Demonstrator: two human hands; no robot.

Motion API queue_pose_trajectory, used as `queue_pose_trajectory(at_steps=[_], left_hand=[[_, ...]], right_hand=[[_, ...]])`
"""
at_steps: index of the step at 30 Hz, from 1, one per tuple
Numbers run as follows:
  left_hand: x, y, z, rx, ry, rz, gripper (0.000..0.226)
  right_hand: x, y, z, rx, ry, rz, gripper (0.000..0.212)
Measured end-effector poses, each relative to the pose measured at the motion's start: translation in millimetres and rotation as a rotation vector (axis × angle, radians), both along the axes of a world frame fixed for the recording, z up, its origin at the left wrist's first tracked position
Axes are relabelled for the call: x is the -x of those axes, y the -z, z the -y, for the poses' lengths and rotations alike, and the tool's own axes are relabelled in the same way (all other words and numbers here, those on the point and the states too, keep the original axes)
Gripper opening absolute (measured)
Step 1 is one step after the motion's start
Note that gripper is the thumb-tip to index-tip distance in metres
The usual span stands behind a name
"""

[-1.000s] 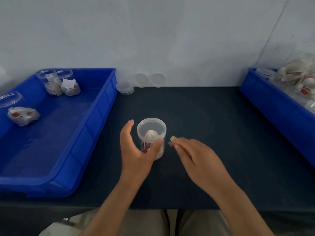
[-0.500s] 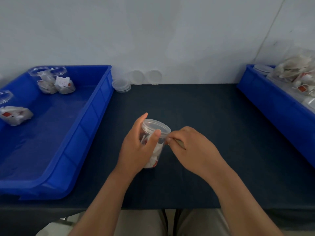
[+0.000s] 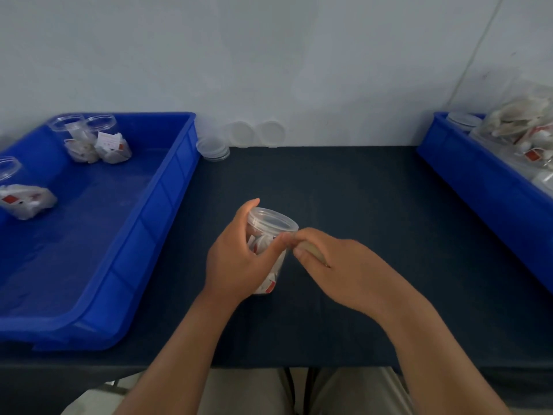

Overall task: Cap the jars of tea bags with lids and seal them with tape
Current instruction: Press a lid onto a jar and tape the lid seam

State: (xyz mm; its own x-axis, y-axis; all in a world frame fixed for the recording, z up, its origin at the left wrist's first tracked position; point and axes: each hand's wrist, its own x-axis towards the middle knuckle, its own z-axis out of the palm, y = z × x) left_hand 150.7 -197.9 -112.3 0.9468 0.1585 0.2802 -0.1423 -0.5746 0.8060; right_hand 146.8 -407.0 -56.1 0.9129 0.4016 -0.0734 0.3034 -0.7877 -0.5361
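Observation:
A clear plastic jar (image 3: 270,232) with tea bags inside and a lid on top sits tilted on the dark table (image 3: 344,190) near its middle. My left hand (image 3: 239,256) grips the jar's side, thumb on the front just under the lid. A pale strip of tape (image 3: 314,253) is pinched in my right hand (image 3: 329,265), whose fingertips press at the jar's rim on the right side. Most of the tape is hidden under my fingers.
A blue bin (image 3: 167,199) on the left holds three capped jars of tea bags (image 3: 98,142). Spare lids (image 3: 213,148) lie and lean by the back wall. Another blue bin (image 3: 478,181) on the right holds loose tea bags (image 3: 523,127) and jars.
My left hand closed round the jar and tilted it. My right hand brought the tape from beside the jar up against its rim. Since half a second ago little has moved.

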Motion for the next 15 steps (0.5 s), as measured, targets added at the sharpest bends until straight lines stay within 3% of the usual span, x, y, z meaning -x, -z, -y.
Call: queue_pose_trajectory(at_steps=[7,15], left_hand=[[-6,3,-12,0.092,0.023,-0.035,0.071],[-6,5,-30,0.325,0.202,-0.121,0.068]], right_hand=[[3,7,10,-0.091,0.042,-0.125,0.046],[-14,20,23,-0.04,0.065,-0.085,0.042]])
